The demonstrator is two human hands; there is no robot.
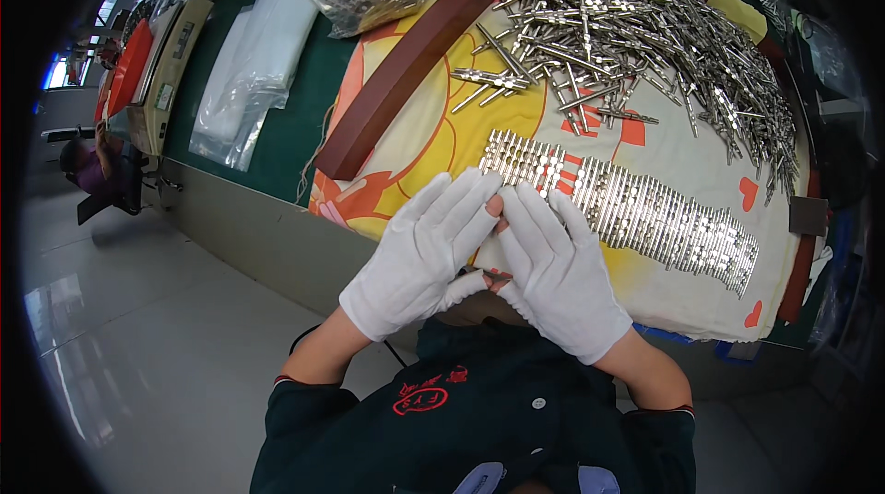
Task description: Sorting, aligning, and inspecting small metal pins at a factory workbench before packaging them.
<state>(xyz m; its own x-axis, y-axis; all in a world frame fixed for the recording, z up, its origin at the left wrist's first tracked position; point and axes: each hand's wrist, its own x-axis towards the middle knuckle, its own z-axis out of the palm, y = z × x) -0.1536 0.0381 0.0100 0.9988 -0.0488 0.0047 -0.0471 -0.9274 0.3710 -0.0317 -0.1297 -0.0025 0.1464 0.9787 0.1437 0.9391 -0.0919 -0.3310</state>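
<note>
Over patterned cloth (662, 299), both hands (419, 250) (562, 273) curl half-open beside metal rods (619, 204).

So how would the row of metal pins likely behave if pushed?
The row of metal pins would probably lose its alignment, since the pieces look separate. Each is likely stiff and slippery, judging by its shiny metal surface. They may roll, given their slender, round-looking shafts, though the cloth might slow them.

Silver metal rods (636, 213), slim and stepped, lying flat side by side in one tight, slightly curved row on the patterned cloth (645, 296). Ends roughly flush, edges a bit wavy. Left end's near edge hidden; can't tell alignment there.
</note>
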